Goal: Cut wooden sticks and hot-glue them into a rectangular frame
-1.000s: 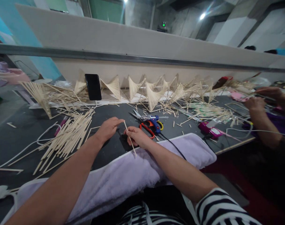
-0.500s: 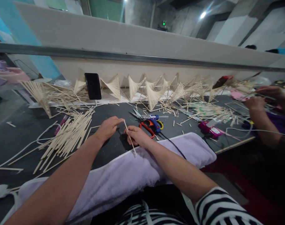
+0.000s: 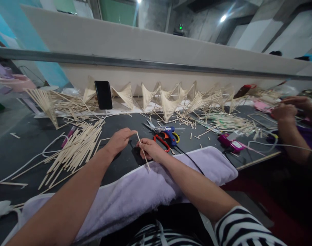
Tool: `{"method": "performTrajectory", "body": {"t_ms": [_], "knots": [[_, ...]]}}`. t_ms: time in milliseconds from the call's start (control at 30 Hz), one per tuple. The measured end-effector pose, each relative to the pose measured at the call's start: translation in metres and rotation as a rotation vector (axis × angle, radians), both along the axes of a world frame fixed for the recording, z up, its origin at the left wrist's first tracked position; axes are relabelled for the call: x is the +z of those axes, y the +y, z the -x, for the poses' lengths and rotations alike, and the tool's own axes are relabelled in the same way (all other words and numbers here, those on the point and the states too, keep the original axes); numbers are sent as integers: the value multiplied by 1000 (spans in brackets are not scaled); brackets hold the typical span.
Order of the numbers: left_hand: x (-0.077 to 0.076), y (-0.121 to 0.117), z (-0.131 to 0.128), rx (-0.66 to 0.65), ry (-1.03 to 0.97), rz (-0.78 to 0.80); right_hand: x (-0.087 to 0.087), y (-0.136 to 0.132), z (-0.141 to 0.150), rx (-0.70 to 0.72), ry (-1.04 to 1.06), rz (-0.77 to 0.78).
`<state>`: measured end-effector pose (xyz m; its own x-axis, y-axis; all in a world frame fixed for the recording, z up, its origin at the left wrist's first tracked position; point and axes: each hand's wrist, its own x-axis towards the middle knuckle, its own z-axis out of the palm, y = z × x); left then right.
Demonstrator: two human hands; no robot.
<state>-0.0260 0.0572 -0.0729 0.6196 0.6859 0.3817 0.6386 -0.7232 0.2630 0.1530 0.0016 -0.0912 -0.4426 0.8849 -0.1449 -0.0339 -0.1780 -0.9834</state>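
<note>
Over the front of the dark table, a thin wooden stick (image 3: 146, 158) slants between my two hands. My left hand (image 3: 120, 140) pinches its upper end with the fingertips. Lower down, my right hand (image 3: 150, 149) is closed around the same stick, whose free end points down over a lilac towel (image 3: 135, 191). Just beyond my right hand lie orange-handled scissors (image 3: 162, 142) and a blue glue gun (image 3: 169, 131). To the left of my left hand is a loose pile of wooden sticks (image 3: 72, 150). Another stick runs behind my left wrist; whether it joins the held one is hidden.
Several fan-shaped stick structures (image 3: 168, 106) line the back, beside a black phone (image 3: 103, 95) standing upright. On the right are a magenta glue gun (image 3: 230, 142), its cord, and a co-worker's hands (image 3: 285, 111). A white cable (image 3: 45, 150) crosses the left side.
The view has shifted slightly. My hands keep the same hold on the stick; the co-worker's hands at the right have moved a little.
</note>
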Motion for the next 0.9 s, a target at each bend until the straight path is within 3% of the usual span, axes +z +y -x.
{"method": "performTrajectory", "body": {"t_ms": [300,900], "knots": [[-3,1,2,-16,-21,10,5,-2,1,-6,1,21],[-2,1,1,2,-6,7,0,0,-1,9,13,-7]]}}
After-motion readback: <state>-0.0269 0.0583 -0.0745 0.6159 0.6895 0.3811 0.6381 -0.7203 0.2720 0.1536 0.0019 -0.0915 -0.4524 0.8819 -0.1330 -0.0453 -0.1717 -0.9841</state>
